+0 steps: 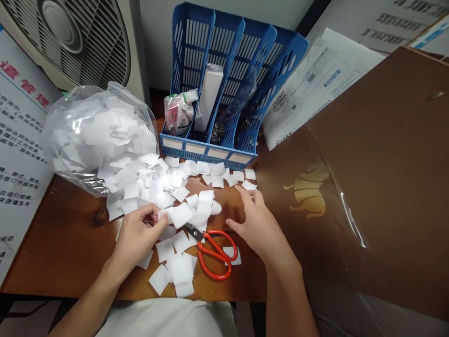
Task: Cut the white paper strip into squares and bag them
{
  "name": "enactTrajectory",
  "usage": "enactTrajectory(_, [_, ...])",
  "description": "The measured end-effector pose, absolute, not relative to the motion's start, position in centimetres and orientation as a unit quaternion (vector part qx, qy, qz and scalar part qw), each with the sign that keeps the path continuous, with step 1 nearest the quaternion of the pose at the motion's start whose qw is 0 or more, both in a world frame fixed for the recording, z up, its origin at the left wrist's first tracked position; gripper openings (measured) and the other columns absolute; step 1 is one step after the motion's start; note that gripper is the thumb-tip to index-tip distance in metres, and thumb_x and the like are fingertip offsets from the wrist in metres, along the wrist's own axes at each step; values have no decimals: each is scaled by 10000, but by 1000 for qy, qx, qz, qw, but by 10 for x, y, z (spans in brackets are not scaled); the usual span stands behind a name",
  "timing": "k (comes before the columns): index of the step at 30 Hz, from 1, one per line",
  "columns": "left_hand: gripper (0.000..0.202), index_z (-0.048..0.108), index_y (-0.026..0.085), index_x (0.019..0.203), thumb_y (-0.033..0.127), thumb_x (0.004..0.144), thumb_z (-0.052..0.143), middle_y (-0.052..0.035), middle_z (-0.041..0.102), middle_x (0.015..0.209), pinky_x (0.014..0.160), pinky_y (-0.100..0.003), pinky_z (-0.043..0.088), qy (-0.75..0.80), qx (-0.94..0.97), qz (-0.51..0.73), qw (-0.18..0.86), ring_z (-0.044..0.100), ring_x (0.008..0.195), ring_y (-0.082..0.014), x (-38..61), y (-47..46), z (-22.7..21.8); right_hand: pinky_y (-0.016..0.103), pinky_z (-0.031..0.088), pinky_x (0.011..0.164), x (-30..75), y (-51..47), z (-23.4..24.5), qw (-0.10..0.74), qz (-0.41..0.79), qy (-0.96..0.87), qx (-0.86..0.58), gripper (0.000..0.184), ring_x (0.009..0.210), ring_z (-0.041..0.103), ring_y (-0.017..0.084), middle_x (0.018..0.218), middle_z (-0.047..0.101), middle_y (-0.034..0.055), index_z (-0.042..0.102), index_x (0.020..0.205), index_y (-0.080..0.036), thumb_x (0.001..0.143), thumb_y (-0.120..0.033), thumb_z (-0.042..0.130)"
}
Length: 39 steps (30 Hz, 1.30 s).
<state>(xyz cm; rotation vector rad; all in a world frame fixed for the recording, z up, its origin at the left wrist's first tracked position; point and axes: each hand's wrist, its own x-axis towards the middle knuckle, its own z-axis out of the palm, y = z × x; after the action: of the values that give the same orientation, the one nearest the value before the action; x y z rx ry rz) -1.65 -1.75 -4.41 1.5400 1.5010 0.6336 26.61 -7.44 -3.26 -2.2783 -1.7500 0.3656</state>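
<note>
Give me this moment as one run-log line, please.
left hand: pinching paper square | right hand: open on table | scissors: lying between hands

glossy wooden table [70,243], matt paper squares [182,269] (plastic-handled scissors [213,250])

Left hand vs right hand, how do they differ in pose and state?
Left hand pinches a white paper square; right hand holds nothing. Left hand's fingers are curled; right hand's are stretched open over the wooden table. Both sit beside the red scissors.
</note>
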Motion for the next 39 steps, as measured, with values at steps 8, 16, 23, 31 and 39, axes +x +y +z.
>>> enactTrajectory(8, [283, 577, 174, 690, 383, 867, 649, 30, 514, 646, 555, -208, 357, 587, 635, 259, 431, 484, 597, -106, -13, -17, -51, 530, 526, 866, 262, -142, -69, 125, -2, -565, -816, 520, 1065, 570, 405, 1239, 595, 225, 564, 1352, -127, 931, -433, 571])
enactTrajectory(16, [281, 590, 171, 687, 377, 868, 652, 34, 514, 631, 544, -208, 357, 576, 638, 262, 439, 483, 583, -103, -13, -16, -53, 468, 535, 865, 256, -138, -74, 120, 19, -547, -828, 495, 1071, 579, 348, 1254, 550, 180, 538, 1385, -169, 892, -213, 528])
enactTrajectory(23, [269, 599, 168, 684, 372, 850, 655, 31, 520, 633, 547, -210, 348, 579, 636, 266, 435, 479, 591, -105, -13, -16, -55, 509, 542, 822, 259, -135, -58, 192, -58, -547, -813, 572, 961, 567, 344, 1140, 584, 182, 582, 1380, -112, 857, -331, 657])
enactTrajectory(31, [269, 602, 169, 704, 387, 856, 642, 30, 533, 650, 574, -213, 366, 577, 638, 258, 440, 497, 612, -113, -12, -16, -53, 400, 529, 1030, 198, -104, -10, 325, 161, -728, -582, 637, 1266, 513, 269, 1376, 530, 121, 444, 1498, -251, 902, -190, 659])
enactTrajectory(39, [277, 568, 177, 687, 395, 838, 647, 40, 505, 620, 552, -216, 349, 597, 627, 246, 435, 481, 574, -111, -15, -12, -49, 418, 423, 1153, 208, -58, -49, 263, 272, -711, -593, 616, 1326, 436, 245, 1376, 568, 74, 475, 1430, -209, 853, -105, 665])
